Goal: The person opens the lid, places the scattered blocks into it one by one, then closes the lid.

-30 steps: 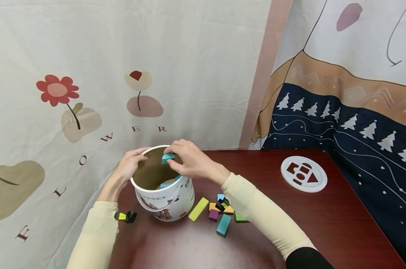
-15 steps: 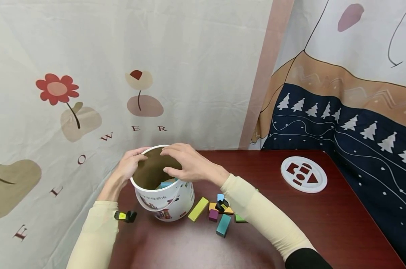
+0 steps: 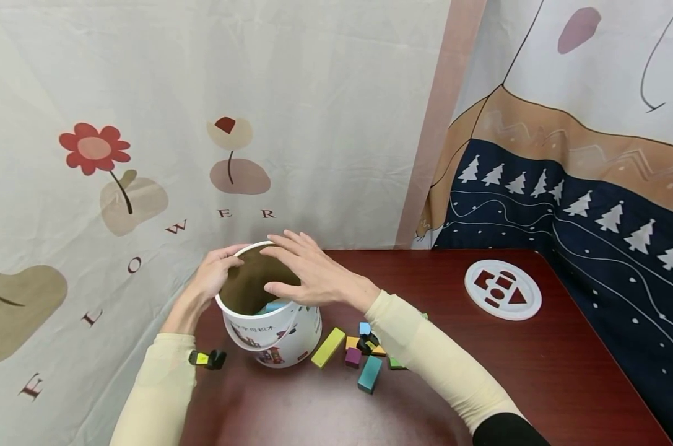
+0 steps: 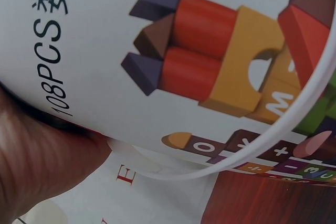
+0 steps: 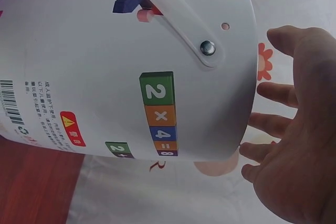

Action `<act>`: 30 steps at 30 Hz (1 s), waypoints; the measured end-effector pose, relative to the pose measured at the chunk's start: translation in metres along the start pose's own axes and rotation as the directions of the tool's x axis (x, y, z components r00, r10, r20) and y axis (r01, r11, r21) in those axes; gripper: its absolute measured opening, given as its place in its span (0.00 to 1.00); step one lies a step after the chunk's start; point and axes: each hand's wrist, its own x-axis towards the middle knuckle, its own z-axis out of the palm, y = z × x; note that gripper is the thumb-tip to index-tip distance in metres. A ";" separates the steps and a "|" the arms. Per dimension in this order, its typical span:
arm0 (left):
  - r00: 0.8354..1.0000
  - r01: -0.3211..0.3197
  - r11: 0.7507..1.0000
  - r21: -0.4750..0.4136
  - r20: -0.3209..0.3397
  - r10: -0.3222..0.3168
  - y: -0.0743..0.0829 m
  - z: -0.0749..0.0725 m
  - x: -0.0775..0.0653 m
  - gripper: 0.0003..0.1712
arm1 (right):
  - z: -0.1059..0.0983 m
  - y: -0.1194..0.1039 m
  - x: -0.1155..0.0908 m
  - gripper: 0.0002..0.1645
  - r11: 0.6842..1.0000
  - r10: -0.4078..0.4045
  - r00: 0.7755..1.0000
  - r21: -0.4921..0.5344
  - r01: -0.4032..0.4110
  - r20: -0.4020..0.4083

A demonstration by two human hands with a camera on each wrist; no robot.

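Note:
A white printed bucket (image 3: pixel 280 339) stands tilted slightly toward the head camera, a few light blue blocks (image 3: pixel 273 306) visible at its bottom. My left hand (image 3: pixel 207 276) grips its left rim, thumb over the edge. Over the right side of the opening spreads my right hand (image 3: pixel 312 270), its fingers extended and nothing held. In the right wrist view the right hand (image 5: pixel 294 114) reaches past the bucket's rim with fingers apart. The left wrist view shows the bucket wall (image 4: pixel 105 35) and part of the left hand (image 4: pixel 47 156) against it.
Right of the bucket lie a yellow-green block (image 3: pixel 329 348), a purple block (image 3: pixel 353 357), a teal block (image 3: pixel 370 374) and several others, partly under the right forearm. A white disc with cut-out shapes (image 3: pixel 503 306) lies on the red-brown table (image 3: pixel 570 371). Printed curtains hang behind.
My right hand has let go of a teal block, which dropped into the bucket, and its fingers have straightened above the opening. My left hand keeps its grip on the rim.

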 end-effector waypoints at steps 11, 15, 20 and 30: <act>1.000 0.011 1.000 -0.017 -0.007 -0.011 -0.002 0.002 0.001 0.29 | -0.004 0.007 -0.014 0.39 1.000 -0.006 0.998 0.025 0.008 -0.063; 1.000 0.022 0.999 -0.023 -0.006 -0.022 -0.002 0.002 0.001 0.29 | -0.009 0.011 -0.027 0.39 0.998 -0.011 0.992 0.063 0.019 -0.123; 1.000 0.016 1.000 -0.005 -0.002 -0.016 -0.002 0.001 0.000 0.29 | -0.017 0.020 -0.052 0.37 0.995 0.006 0.983 0.094 0.011 -0.182; 0.994 -0.106 0.994 -0.018 -0.014 0.106 0.003 -0.002 -0.004 0.28 | -0.030 0.050 -0.109 0.36 0.987 0.116 0.972 0.133 -0.090 -0.205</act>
